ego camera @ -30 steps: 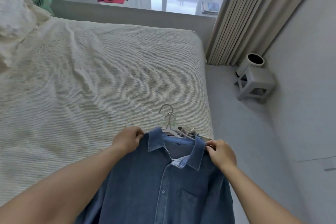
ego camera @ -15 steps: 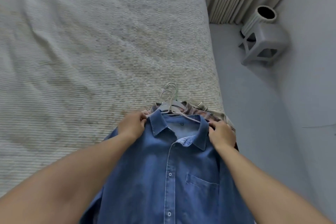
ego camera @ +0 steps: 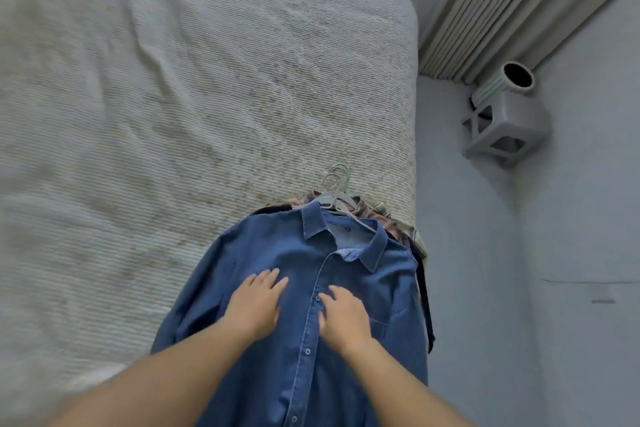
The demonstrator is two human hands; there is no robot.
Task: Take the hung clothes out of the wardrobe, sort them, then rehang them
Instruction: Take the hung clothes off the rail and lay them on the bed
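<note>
Resting hands: both lie flat on the front of the denim shirt [ego camera: 277,253], holding nothing.
Left hand [ego camera: 254,307]: fingers straight and slightly spread, palm down just left of the button placket.
Right hand [ego camera: 343,314]: fingers extended, palm down just right of the placket, beside the chest pocket.
Denim shirt: laid face up on the bed [ego camera: 173,97] at its right edge, collar beyond the fingertips, lower part running back under the forearms.
Hangers [ego camera: 334,192]: pale hooks bunched just past the collar, pointing away from the hands.
Other clothes [ego camera: 394,225]: plaid and dark pieces stacked under the shirt, showing at its far and right edges.
Stool [ego camera: 509,128]: well apart to the right, by the curtain [ego camera: 512,3].
</note>
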